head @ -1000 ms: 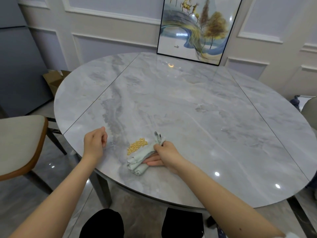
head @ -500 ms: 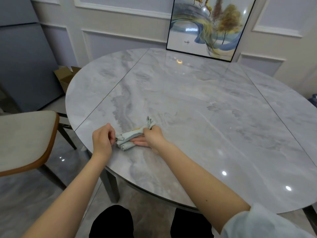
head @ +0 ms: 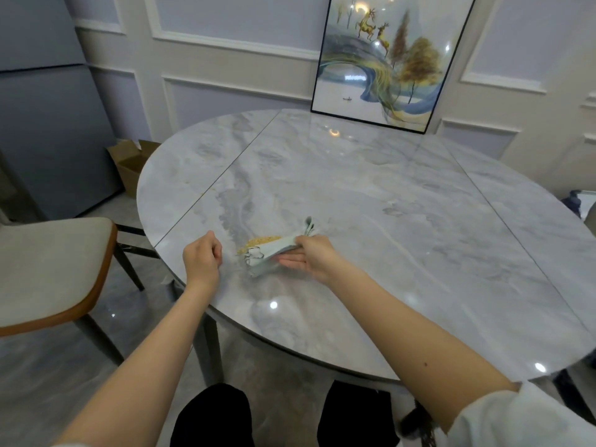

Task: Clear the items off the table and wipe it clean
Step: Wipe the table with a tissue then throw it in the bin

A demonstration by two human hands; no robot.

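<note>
A round grey marble table (head: 371, 195) fills the middle of the head view. My right hand (head: 309, 258) grips a folded pale green cloth (head: 269, 254) that lies on the tabletop near the front left edge. A small heap of yellow crumbs (head: 259, 242) sits along the cloth's far side, touching it. My left hand (head: 201, 258) hovers just left of the cloth at the table's rim, fingers curled into a loose fist with nothing visible in them. A few stray crumbs (head: 206, 191) lie along the table's seam farther back on the left.
A framed painting (head: 383, 59) leans against the wall at the table's far edge. A cushioned chair (head: 48, 269) stands to the left of the table. A cardboard box (head: 132, 162) sits on the floor behind it. Dark objects lie on the floor at the right.
My right hand has drawn the cloth back to the right, away from my left hand, and the yellow crumbs show again beside the cloth. The camera view tilted up.
</note>
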